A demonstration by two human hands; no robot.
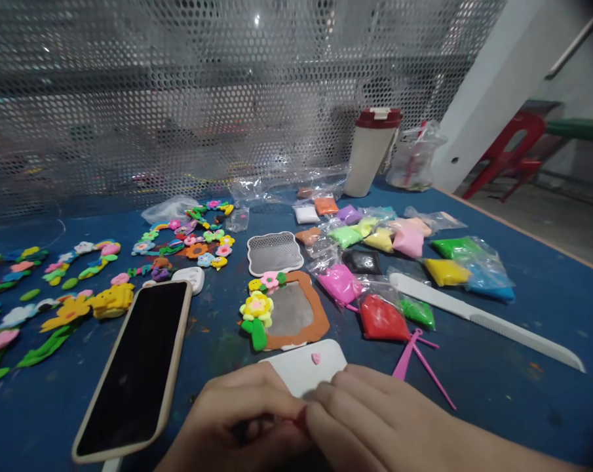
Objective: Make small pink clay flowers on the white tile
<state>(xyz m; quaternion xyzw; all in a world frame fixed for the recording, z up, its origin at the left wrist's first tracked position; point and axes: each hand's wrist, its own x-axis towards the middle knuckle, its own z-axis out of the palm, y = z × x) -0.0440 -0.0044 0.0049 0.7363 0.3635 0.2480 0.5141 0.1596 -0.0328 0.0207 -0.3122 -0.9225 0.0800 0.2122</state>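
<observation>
My left hand [242, 410] and my right hand [369, 410] meet at the bottom centre, fingertips pinched together. Whatever lies between them is hidden, apart from a hint of red. Just beyond the fingers is a white board [301, 368], partly covered by the hands, with a small pink clay piece [316, 358] on it. Behind the board lies a small mirror [291, 308] edged with brown clay [318, 308]. Yellow and pink clay flowers [257, 305] and green leaves decorate its left side. Farther back is a plain white-framed mirror [275, 253].
A phone [139, 367] lies left, near many colourful clay shapes [65, 314]. Bags of coloured clay [382, 318], pink tools [407, 354] and a white plastic knife [473, 318] lie right. A tumbler [372, 154] stands by the perforated metal screen [178, 98].
</observation>
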